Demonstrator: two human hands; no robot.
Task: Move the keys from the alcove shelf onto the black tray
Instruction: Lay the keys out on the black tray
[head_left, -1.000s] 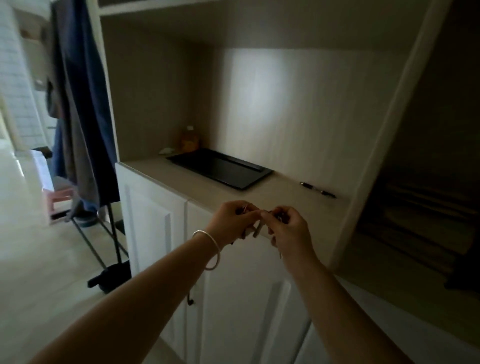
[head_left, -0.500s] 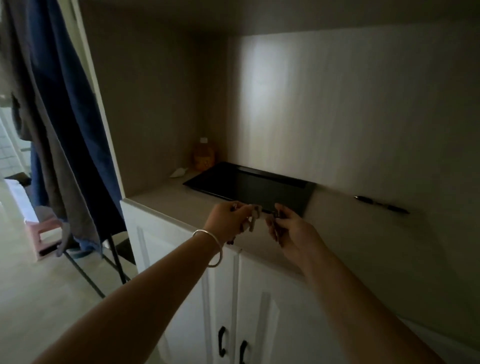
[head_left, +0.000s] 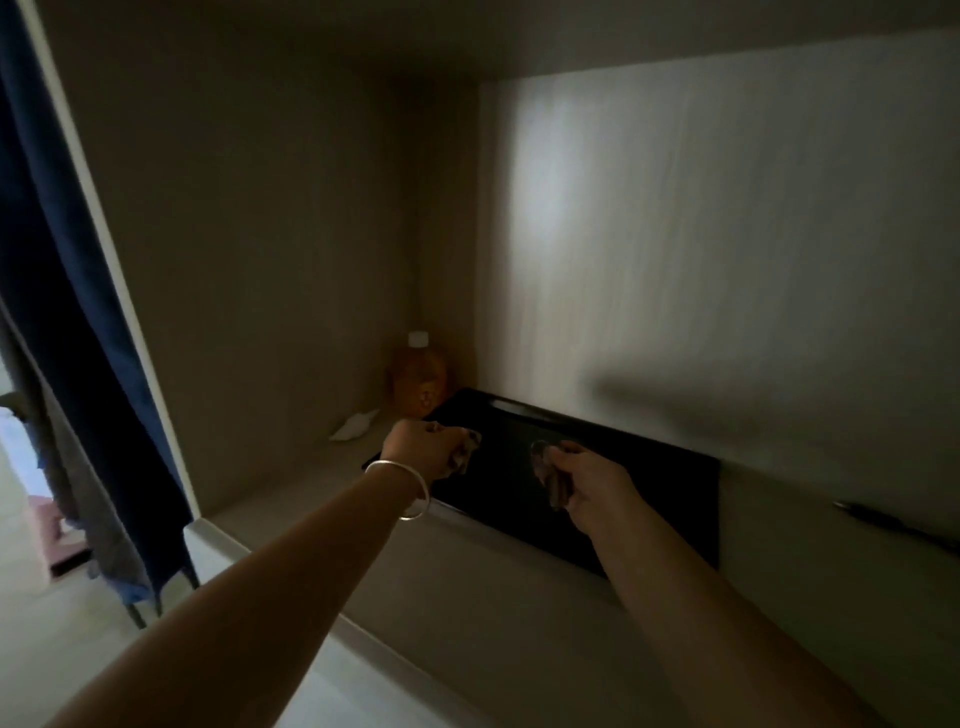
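Both hands are now reaching over the black tray (head_left: 649, 483), no longer out by the cupboard front. Left hand (head_left: 423, 454) and right hand (head_left: 587, 483) are each pinching keys (head_left: 548, 475), hovering, not yet released.

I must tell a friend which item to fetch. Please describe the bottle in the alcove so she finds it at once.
Look into the wooden alcove's far left corner, just behind the black tray. The bottle stands upright there. It alone is orange with a white cap; the nearby object is pale and lies flat.
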